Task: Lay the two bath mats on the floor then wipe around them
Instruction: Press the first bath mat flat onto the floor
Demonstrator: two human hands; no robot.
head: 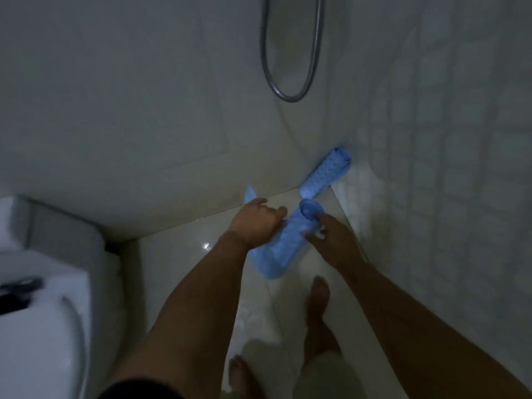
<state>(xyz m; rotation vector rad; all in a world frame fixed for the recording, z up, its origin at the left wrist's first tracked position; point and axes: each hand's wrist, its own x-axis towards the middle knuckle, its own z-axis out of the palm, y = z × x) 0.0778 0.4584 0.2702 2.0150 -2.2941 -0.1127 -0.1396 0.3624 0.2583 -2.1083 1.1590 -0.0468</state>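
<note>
In a dim bathroom, a person standing barefoot on the tiled floor (178,272) works on the first of two blue bath mats — the laying step is in hand, and no wiping can begin yet. The left hand (254,223), just left of the frame's centre, has its fingers curled onto the partly rolled bath mat (276,249), gripping its upper portion, while a loose corner of the mat sticks up behind it against the wall. The right hand (334,237), just right of centre, closes its grip on the mat's rolled end, fingers and thumb pinching near the open mouth of the tube. The mat hangs between the two hands above the floor, its lower end drooping toward the person's feet; motion blur makes it hard to tell whether that end touches the tiles.

The second bath mat (326,172) stands rolled up in the corner, right of centre, leaning where the plain wall meets the small-tiled wall. A shower hose (288,96) loops down at top centre, and a toilet (43,326) fills the lower left.

By the look of it, the next move calls for pulling the hands apart to open the roll, then lowering the mat flat — likely suction side down — before fetching the second.
</note>
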